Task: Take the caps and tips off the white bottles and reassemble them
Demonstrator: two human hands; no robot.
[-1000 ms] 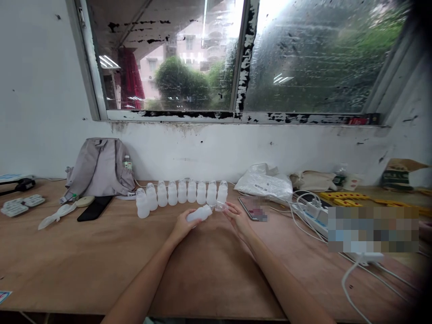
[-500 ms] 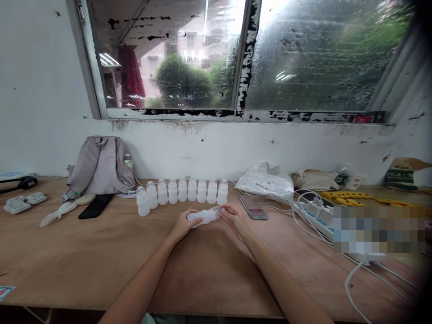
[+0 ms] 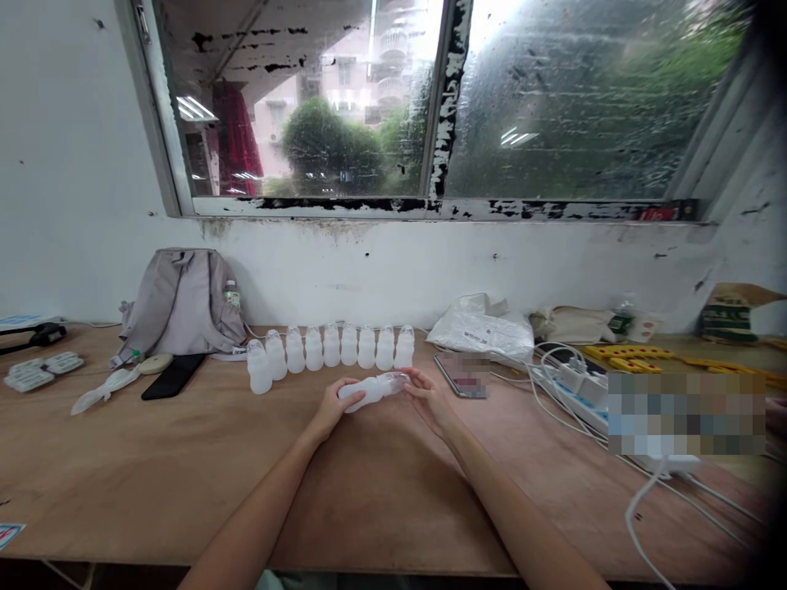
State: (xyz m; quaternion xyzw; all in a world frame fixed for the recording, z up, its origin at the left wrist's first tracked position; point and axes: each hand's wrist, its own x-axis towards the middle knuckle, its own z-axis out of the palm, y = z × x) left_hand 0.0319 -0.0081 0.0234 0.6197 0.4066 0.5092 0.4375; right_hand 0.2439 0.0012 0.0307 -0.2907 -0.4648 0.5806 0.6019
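Observation:
A frosted white bottle (image 3: 370, 392) with a clear cap lies almost level between my hands, above the wooden table (image 3: 369, 492). My left hand (image 3: 336, 403) is wrapped round its base end, the thumb on top. At the other end, the fingers of my right hand (image 3: 425, 397) are closed on the clear cap (image 3: 395, 381). Just beyond my hands stands a row of several similar upright bottles (image 3: 332, 346) with clear caps. The leftmost bottle (image 3: 259, 369) is nearer to me than the others.
A grey backpack (image 3: 184, 303), black phone (image 3: 173, 377) and white plastic piece (image 3: 107, 388) are at the left. To the right lie another phone (image 3: 458, 378), a plastic bag (image 3: 485, 329), a power strip (image 3: 569, 401) with white cables, and yellow parts (image 3: 633, 358).
The held bottle has shifted very slightly to the left, still between both hands. The row of bottles stands as before.

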